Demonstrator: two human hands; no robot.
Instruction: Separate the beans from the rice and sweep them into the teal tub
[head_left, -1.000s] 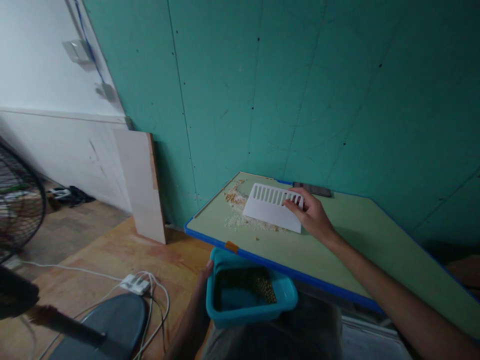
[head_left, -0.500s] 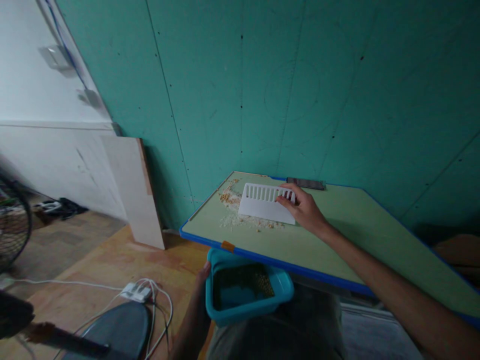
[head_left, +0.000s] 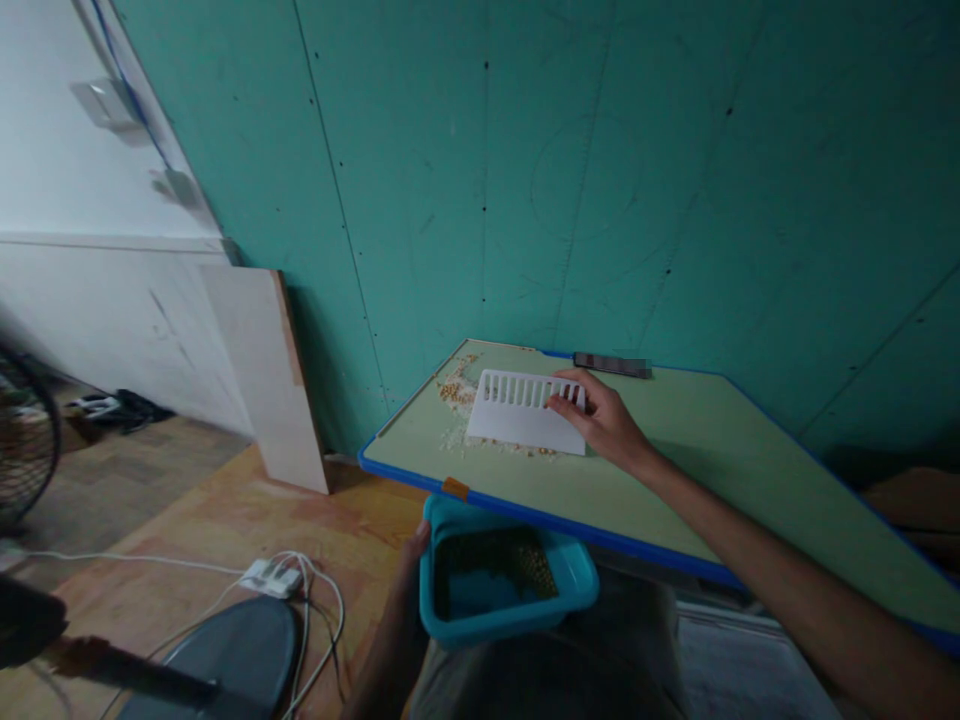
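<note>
My right hand (head_left: pixel 600 415) grips the right end of a white slotted scraper (head_left: pixel 525 425), its fingers through the slots. The scraper's long lower edge rests at the table among pale crumbs and yellowish grains (head_left: pixel 456 392), which lie mostly to its left and along its front. Below the table's near edge, my left hand (head_left: pixel 416 560) holds a turquoise plastic tub (head_left: pixel 510 628) by its left side, with the fingers largely hidden. Inside the tub, small grains (head_left: pixel 536 570) are gathered toward the right, with dark matter along the back.
The pale green table (head_left: pixel 675 440) has a blue rim and an orange clip (head_left: pixel 455 488) at its front edge. A dark flat object (head_left: pixel 611 365) lies at the back against the green wall. Left on the floor are a power strip (head_left: pixel 271 578), cables and a grey stand base (head_left: pixel 217 660).
The scraper and my right hand have shifted slightly left and toward me, covering some crumbs. The tub and my left hand have moved a little to the right.
</note>
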